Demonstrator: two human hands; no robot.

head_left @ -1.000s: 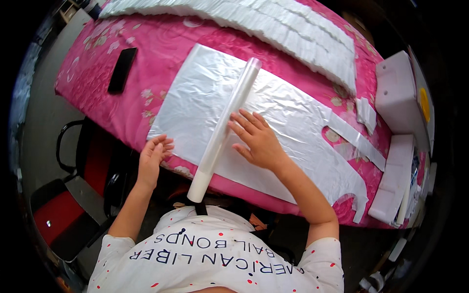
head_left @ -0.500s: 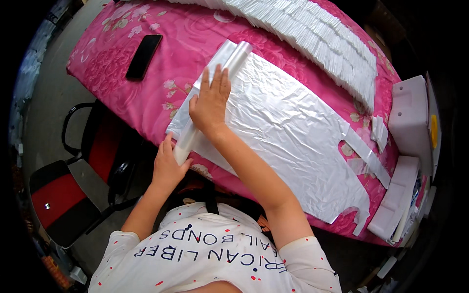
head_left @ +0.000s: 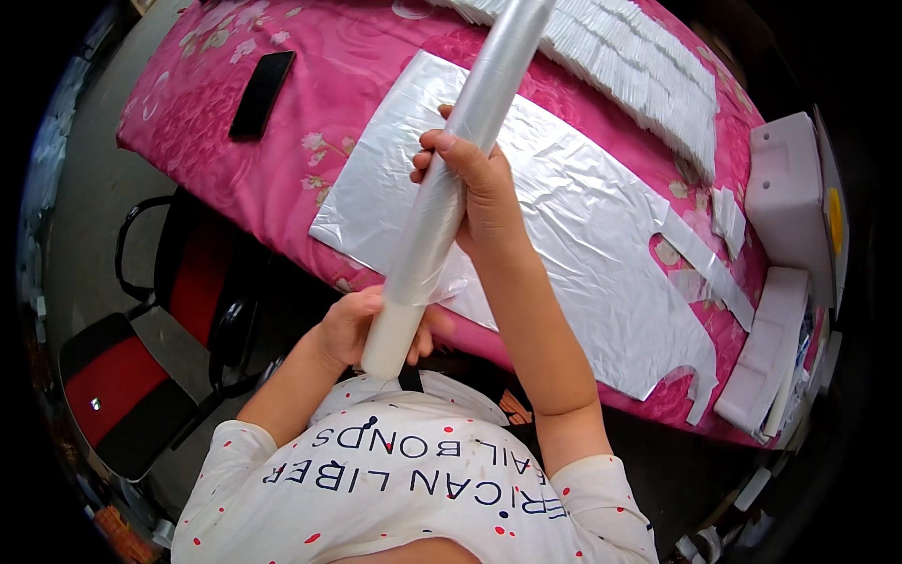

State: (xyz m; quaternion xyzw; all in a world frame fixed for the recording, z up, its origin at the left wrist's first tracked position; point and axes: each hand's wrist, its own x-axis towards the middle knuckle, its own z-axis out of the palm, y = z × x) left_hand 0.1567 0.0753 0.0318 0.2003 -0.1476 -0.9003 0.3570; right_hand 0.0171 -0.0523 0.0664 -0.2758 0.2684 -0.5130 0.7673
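Roll (head_left: 451, 179) of clear film gripped by both hands (head_left: 474, 188).

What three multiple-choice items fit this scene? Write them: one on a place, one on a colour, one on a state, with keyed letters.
1. Where does the flat black phone lie?
A. on the pink floral tablecloth, left of the clear plastic sheet
B. on the red chair
C. on the white foam block

2. What colour is the chair seat at lower left?
A. blue
B. red
C. green

3. How is the long white rod wrapped in clear plastic film held?
A. lying flat on the table
B. by one hand only
C. lifted, left hand at its lower end, right hand at its middle

Key: 1 A, the phone rests on the cloth; 2 B, the seat shows red; 3 C, both hands grip it.
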